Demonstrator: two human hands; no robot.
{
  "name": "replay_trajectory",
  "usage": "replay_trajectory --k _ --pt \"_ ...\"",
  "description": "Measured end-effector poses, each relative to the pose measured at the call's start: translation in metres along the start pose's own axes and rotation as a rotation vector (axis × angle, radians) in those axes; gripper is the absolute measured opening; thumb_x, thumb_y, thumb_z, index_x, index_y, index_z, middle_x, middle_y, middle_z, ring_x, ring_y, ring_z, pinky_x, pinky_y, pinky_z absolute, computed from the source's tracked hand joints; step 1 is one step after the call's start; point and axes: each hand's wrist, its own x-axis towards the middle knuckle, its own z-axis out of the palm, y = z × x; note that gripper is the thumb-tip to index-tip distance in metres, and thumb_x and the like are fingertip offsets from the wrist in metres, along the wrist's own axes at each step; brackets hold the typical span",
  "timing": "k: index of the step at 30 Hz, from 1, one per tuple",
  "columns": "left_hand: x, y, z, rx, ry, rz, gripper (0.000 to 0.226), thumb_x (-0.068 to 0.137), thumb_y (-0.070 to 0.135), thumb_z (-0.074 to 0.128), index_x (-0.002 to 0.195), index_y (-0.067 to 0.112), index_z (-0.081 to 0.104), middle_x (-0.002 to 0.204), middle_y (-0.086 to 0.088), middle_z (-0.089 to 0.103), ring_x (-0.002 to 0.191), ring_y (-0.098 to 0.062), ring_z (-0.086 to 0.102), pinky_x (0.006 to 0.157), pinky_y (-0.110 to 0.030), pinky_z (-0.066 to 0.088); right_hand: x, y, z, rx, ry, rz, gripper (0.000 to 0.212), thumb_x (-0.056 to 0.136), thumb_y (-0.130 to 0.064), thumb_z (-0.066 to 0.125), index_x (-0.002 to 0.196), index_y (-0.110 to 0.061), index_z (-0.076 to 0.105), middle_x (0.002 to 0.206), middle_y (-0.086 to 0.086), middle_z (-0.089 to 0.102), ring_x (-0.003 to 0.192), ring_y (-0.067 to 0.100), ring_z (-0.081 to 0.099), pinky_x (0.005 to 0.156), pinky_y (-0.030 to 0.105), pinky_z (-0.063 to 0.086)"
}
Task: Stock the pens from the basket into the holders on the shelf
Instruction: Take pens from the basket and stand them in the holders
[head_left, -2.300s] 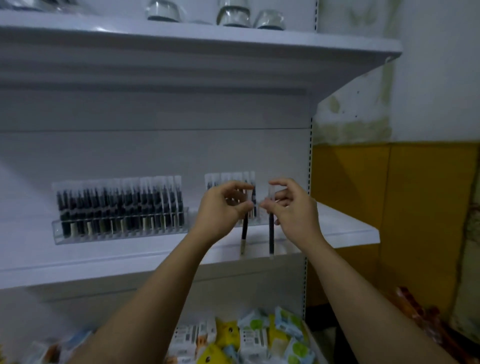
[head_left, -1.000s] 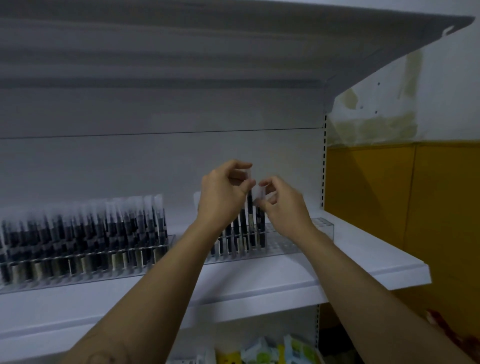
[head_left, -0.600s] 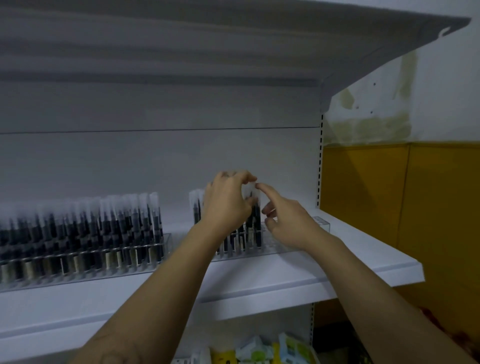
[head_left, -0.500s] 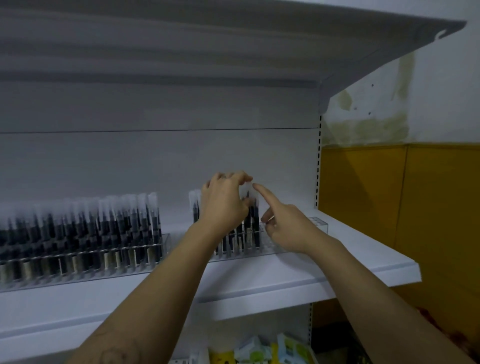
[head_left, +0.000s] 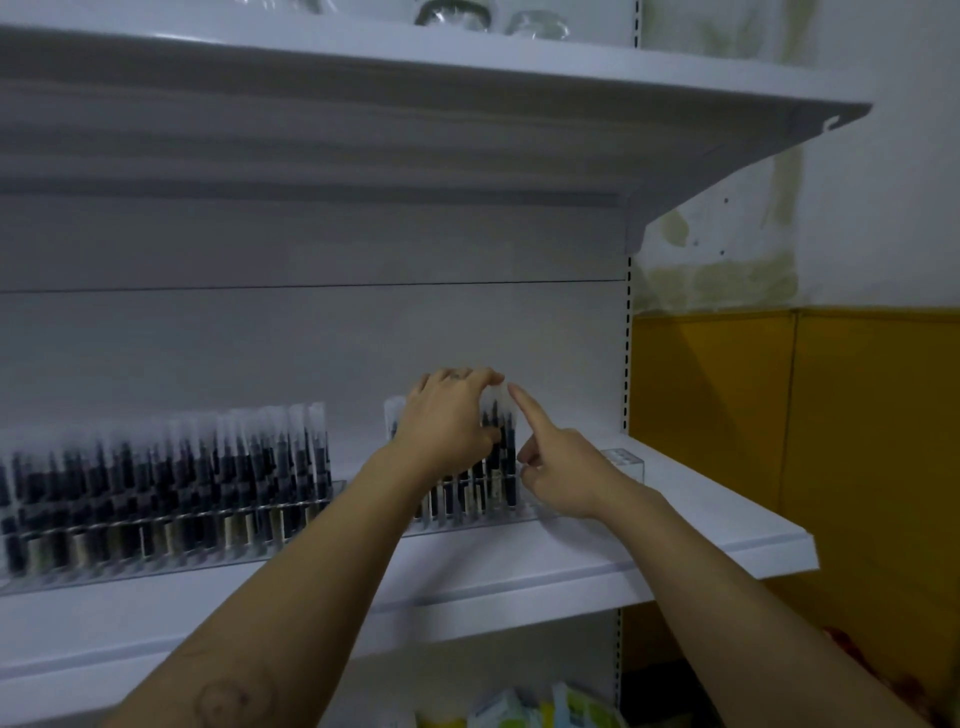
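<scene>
left hand (head_left: 447, 421) grips slim black pens (head_left: 507, 457) in clear plastic holder (head_left: 623, 461).

Both forearms reach up from 6 o'clock. Left hand (head_left: 447, 421) grips pens (head_left: 508, 454), fingers curled; right hand (head_left: 558, 467) index points 11 o'clock, rest curled.

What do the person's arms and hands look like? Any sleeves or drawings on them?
Both arms are bare: no sleeves, gloves or watch. The left forearm carries a faint round tattoo-like mark. The left hand seems to wear a small ring; the right hand wears nothing.
</scene>
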Motion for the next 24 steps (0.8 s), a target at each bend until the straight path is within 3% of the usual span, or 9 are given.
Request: replay_trajectory --k 8,12,17,24 --pt "-0.007 -0.006 0.0 0.185 -0.095 0.01 0.065 0.086 0.04 0.062 0.144 0.031 0.033 0.149 -0.002 0.038 0.142 -0.025 0.024 0.117 -0.055 0.005 -0.002 -0.01 -0.005 -0.044 -0.047 0.041 0.099 0.087 0.0 0.052 0.151 -0.04 -0.011 0.101 0.014 0.068 0.091 0.03 0.064 0.089 0.045 0.053" --pt "-0.019 -0.009 0.003 0.228 -0.057 0.057 0.077 0.087 0.042 0.061 0.15 0.029 0.019 0.156 -0.002 0.026 0.146 -0.022 0.014 0.117 -0.052 -0.003 -0.005 -0.011 -0.006 -0.074 -0.02 0.039 0.1 0.089 -0.005 0.056 0.15 -0.04 -0.015 0.124 0.015 0.058 0.101 0.029 0.06 0.089 0.04 0.051" --pt "-0.031 -0.009 -0.005 0.217 0.015 0.083 0.077 0.087 0.041 0.062 0.15 0.025 0.02 0.157 -0.002 0.025 0.146 -0.021 0.014 0.118 -0.046 -0.003 -0.01 -0.01 -0.008 -0.113 0.042 0.008 0.096 0.092 -0.02 0.061 0.151 -0.039 -0.012 0.148 0.009 0.034 0.115 0.027 0.052 0.09 0.033 0.045" --pt "-0.073 -0.001 -0.023 0.169 0.065 0.12 0.068 0.089 0.044 0.058 0.148 0.024 0.029 0.152 0.001 0.035 0.143 -0.019 0.023 0.119 -0.041 0.001 -0.04 -0.032 -0.015 -0.166 0.113 -0.058 0.081 0.09 -0.029 0.064 0.153 -0.03 0.012 0.151 0.001 0.028 0.132 0.022 0.04 0.105 0.035 0.038"
